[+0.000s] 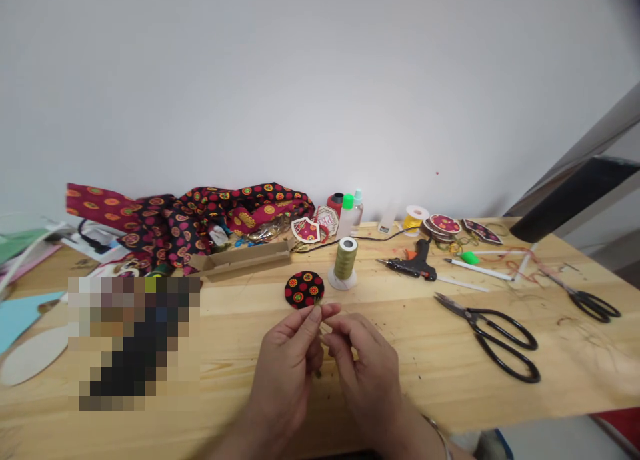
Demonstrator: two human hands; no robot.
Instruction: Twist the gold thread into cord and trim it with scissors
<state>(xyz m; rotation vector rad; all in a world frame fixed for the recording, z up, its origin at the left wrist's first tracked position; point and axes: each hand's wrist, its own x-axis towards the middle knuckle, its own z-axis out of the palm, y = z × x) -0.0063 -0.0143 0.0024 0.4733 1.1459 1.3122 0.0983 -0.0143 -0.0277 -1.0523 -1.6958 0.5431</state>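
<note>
Both hands meet in front of the olive thread spool, close to the near edge of the wooden table. Left hand and right hand sit knuckle to knuckle, each with thumb pressed to forefinger in a tight pinch. Whatever they pinch is too fine to make out. The left forefinger tip reaches up nearly to the fabric disc, a round black piece with red and yellow dots. It lies flat just to the left of the spool and a little nearer the person, not gripped by either hand. A thin bangle circles the right wrist.

Right of the spool lies a black glue gun, and further right and nearer, 1 large pair of black scissors lies with blades apart. A 2nd, smaller pair lies far right of the spool. Behind the spool stand small bottles. Left of the spool, an open cardboard box sits before a heap of patterned cloth against the wall.
</note>
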